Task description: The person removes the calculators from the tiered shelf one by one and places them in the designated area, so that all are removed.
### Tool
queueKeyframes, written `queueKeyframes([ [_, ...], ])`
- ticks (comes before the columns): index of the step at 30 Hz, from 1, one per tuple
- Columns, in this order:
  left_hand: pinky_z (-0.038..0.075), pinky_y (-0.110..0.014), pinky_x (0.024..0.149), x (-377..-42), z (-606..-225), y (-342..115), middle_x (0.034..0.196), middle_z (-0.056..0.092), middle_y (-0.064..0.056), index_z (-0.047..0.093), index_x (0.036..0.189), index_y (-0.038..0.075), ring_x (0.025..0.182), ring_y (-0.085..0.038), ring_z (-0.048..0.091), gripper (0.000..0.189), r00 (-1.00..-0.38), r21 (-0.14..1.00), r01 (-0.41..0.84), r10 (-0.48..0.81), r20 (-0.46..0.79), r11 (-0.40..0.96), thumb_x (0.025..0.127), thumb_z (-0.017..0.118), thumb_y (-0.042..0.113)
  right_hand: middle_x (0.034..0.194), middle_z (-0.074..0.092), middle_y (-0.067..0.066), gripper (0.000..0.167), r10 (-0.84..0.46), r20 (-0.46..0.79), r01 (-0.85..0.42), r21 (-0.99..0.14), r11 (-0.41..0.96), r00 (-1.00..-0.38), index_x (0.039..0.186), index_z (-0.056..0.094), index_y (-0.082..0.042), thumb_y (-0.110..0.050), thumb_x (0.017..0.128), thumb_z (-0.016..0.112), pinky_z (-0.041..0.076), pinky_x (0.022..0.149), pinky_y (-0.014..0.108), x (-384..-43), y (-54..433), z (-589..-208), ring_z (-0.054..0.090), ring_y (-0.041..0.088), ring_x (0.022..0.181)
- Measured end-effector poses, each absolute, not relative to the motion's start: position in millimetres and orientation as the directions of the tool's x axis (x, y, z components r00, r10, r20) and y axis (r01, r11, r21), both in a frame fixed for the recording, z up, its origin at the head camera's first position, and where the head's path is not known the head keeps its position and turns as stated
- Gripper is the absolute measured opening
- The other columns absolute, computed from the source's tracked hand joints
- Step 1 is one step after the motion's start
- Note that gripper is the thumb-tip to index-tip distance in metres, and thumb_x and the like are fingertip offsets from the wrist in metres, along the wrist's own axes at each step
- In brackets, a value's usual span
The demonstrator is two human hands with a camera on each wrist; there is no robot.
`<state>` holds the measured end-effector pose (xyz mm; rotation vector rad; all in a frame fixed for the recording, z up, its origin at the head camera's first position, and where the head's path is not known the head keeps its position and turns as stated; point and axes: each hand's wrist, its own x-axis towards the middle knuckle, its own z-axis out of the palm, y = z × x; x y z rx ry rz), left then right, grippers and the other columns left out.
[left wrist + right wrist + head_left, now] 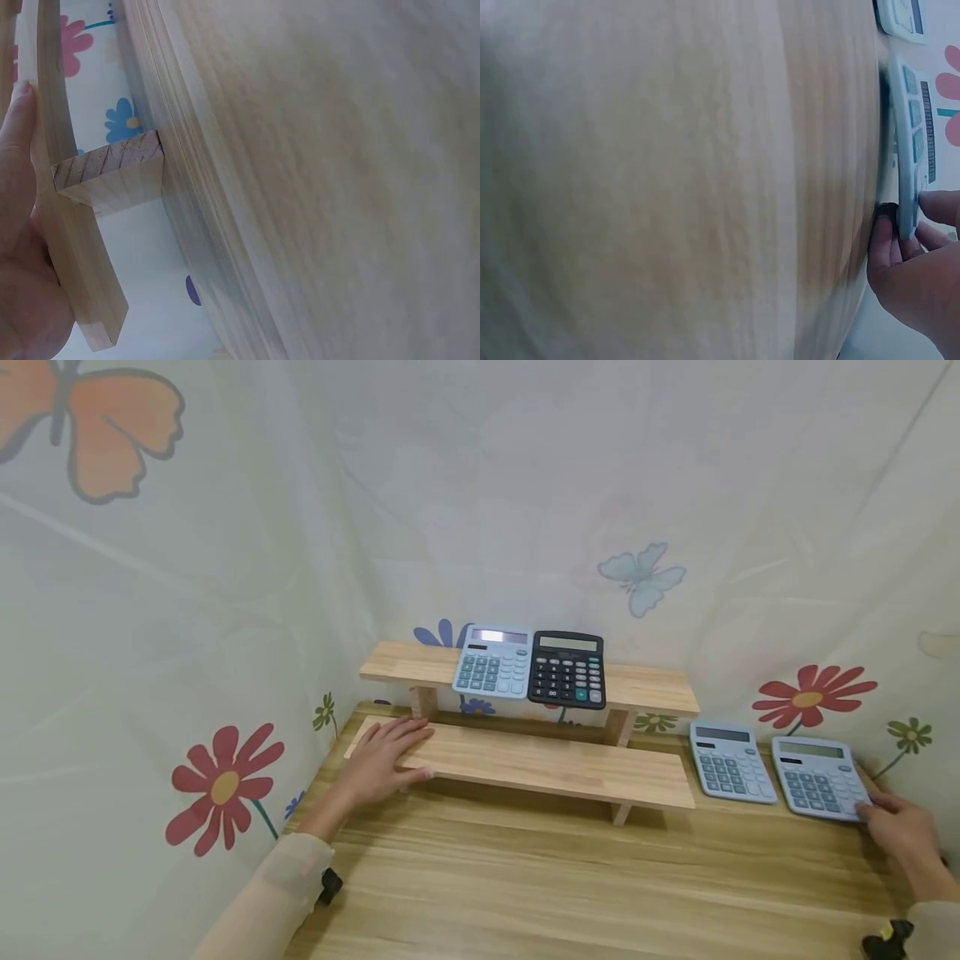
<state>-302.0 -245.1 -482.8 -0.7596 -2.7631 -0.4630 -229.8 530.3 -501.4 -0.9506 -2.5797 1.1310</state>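
My left hand point(385, 760) lies on the left end of the lower plank of a two-tier wooden shelf point(540, 760). Its fingers are fairly straight, and the thumb rests near the plank's front edge. At the far right, my right hand point(902, 831) pinches the lower right corner of a light blue calculator point(817, 777), thumb on top and fingers beneath. In the right wrist view that calculator point(906, 142) appears edge-on, tilted off the table. Just left of it lies a second light blue calculator point(731, 762).
Side by side on the upper plank point(652, 685) are another light blue calculator point(492, 662) and a black calculator point(567, 668). The shelf stands on a wood-grain table point(525, 885). Behind it hangs a white curtain point(510, 527) printed with flowers and butterflies.
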Motion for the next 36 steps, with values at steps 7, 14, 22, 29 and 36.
queueKeyframes([
  [7,0.015,-0.071,0.124,-300.4,-483.4,-245.4,0.167,0.042,-0.006,0.051,0.160,0.020,0.157,-0.038,0.031,0.081,-0.832,0.236,0.534,0.455,0.317,0.812,0.095,0.068,0.067,0.149,0.040,0.044,0.052,0.612,-0.055,0.485,-0.666,0.566,-0.789,0.152,0.036,0.020,-0.008,0.108,0.044,0.043,0.103,0.064,-230.6,523.4,-502.8,0.044,0.055,0.133],
  [14,0.013,-0.071,0.125,-300.3,-482.0,-244.2,0.169,0.040,-0.006,0.049,0.161,0.021,0.158,-0.037,0.028,0.082,-0.839,0.227,0.526,0.458,0.293,0.819,0.095,0.068,0.066,0.155,0.035,0.043,0.054,0.613,-0.080,0.512,-0.639,0.574,-0.786,0.156,0.032,0.015,-0.010,0.110,0.042,0.032,0.118,0.066,-232.6,524.7,-505.2,0.035,0.057,0.142],
  [22,0.014,-0.071,0.124,-300.3,-482.2,-243.7,0.168,0.041,-0.007,0.049,0.161,0.020,0.156,-0.039,0.031,0.081,-0.840,0.225,0.523,0.452,0.299,0.822,0.095,0.071,0.063,0.149,0.038,0.044,0.054,0.512,-0.046,0.444,-0.567,0.694,-0.858,0.153,0.033,0.018,-0.009,0.107,0.044,0.034,0.113,0.068,-233.1,526.8,-502.2,0.039,0.059,0.134],
  [29,0.016,-0.071,0.123,-301.3,-485.3,-245.6,0.167,0.042,-0.006,0.050,0.160,0.021,0.156,-0.039,0.032,0.081,-0.834,0.226,0.530,0.454,0.313,0.818,0.096,0.067,0.067,0.142,0.041,0.043,0.049,0.572,-0.037,0.488,-0.568,0.662,-0.819,0.149,0.039,0.017,-0.008,0.108,0.049,0.036,0.109,0.067,-233.7,520.7,-502.2,0.042,0.057,0.129],
  [36,0.016,-0.071,0.124,-301.4,-483.5,-244.9,0.167,0.042,-0.007,0.050,0.160,0.021,0.156,-0.039,0.032,0.081,-0.835,0.223,0.529,0.454,0.310,0.819,0.095,0.068,0.065,0.136,0.045,0.043,0.043,0.599,-0.029,0.507,-0.567,0.650,-0.800,0.138,0.045,0.020,-0.011,0.108,0.050,0.037,0.103,0.067,-233.7,521.5,-503.3,0.044,0.057,0.121],
])
